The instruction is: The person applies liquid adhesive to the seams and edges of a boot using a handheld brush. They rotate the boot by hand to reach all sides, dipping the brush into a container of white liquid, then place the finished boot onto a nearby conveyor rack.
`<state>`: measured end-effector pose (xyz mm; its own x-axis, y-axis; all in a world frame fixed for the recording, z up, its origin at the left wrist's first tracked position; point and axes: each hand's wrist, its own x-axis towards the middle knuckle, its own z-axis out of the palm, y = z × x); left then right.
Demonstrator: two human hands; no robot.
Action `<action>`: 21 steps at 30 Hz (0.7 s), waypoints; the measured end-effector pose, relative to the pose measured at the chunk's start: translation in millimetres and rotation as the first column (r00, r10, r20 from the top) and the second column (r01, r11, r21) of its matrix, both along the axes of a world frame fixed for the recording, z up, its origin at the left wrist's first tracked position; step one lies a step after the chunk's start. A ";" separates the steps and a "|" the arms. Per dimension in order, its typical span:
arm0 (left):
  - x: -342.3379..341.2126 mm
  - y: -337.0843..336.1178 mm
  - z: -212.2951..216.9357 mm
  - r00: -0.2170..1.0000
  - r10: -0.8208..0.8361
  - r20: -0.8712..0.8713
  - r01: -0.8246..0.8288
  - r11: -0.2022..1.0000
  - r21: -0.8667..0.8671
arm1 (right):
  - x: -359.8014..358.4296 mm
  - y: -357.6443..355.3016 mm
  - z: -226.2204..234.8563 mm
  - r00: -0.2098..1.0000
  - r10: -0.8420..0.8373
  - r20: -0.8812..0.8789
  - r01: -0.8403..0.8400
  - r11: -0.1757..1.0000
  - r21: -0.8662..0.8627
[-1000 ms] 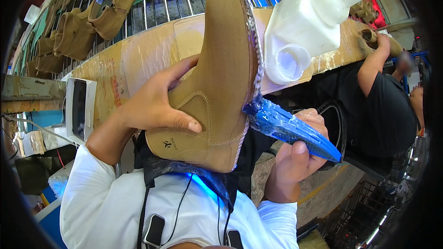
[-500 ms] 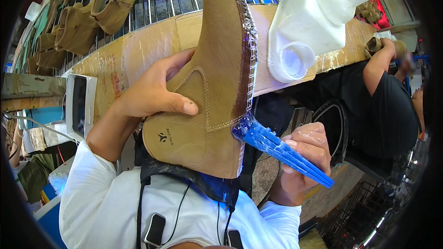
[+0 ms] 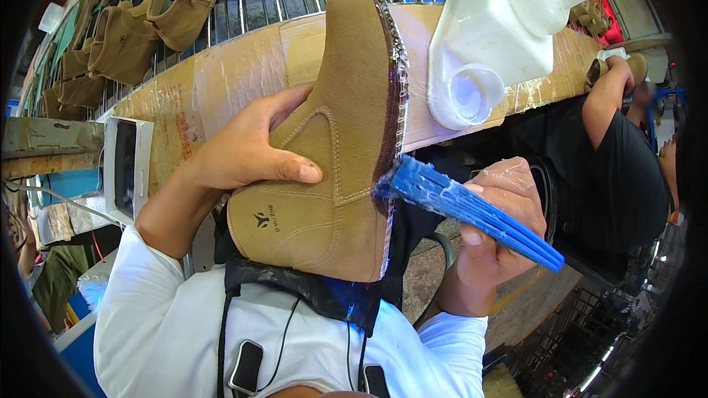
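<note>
A tan suede boot (image 3: 354,96) lies on its side in front of me, its toe pointing away and its stitched sole edge facing right. My left hand (image 3: 258,144) is closed around the ankle part, the thumb pressed flat on the near side. In my right hand (image 3: 505,214) is a blue glue brush (image 3: 472,210), gripped near the middle of its ribbed handle. The dark, wet bristles touch the boot's lower edge by the side seam. Along the front half of that edge runs a shiny dark brown band; toward the heel the edge looks lighter. Whitish dried residue covers the right fingers.
Beyond the boot, a white plastic bottle with an attached cup (image 3: 468,96) rests on a cardboard-covered ledge (image 3: 236,66). Several tan boots (image 3: 181,4) stand on a metal-bar rack behind it. A person in black (image 3: 605,177) works at the right. A white-framed box (image 3: 129,166) is at left.
My right hand and the brush have moved right and slightly up, with the handle tilting flatter. The boot's toe has come a little nearer to me. My left hand keeps its hold.
</note>
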<state>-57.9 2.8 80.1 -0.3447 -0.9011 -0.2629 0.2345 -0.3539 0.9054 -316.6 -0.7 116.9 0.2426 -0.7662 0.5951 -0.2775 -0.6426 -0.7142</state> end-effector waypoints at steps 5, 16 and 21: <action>1.1 -0.9 -3.7 0.998 0.055 0.019 -0.056 0.997 0.049 | -24.8 -23.5 -28.0 0.974 -0.192 0.124 0.211 0.962 -0.174; 1.0 -4.6 -13.1 0.992 0.124 0.000 -0.123 0.985 0.120 | -68.3 -82.7 -67.5 0.802 -0.320 -0.505 0.251 0.947 -0.203; 7.4 -3.5 -12.2 0.987 0.160 -0.003 -0.158 0.975 0.154 | -58.7 -45.1 -63.1 0.927 -0.374 0.033 0.329 0.852 0.408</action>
